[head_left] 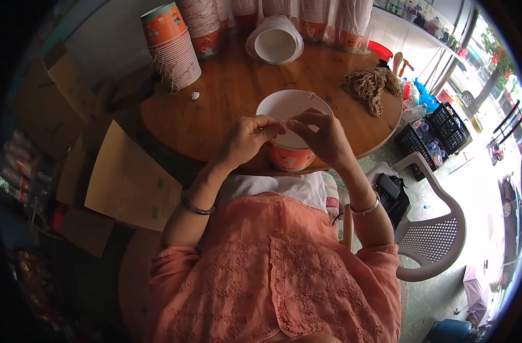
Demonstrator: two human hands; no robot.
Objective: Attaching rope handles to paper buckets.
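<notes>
In front of me at the table's near edge stands a paper bucket (293, 158), white inside with an orange printed outside. My left hand (248, 142) is closed in a pinch at its near rim, thumb and forefinger on a thin piece of twine (280, 120). Facing it, my right hand (324, 136) pinches at the same spot over the rim, the fingertips of both hands almost touching. Another bit of twine shows at the bucket's far rim. A tangled heap of brown twine (373, 87) lies on the table to the right.
On the round wooden table (226, 86), a leaning stack of buckets (175, 60) with strings hanging off stands back left. Wrapped bucket stacks (351, 28) line the back, one lying sideways (275, 46). An open cardboard box (129, 177) is at left, a plastic chair (432, 237) at right.
</notes>
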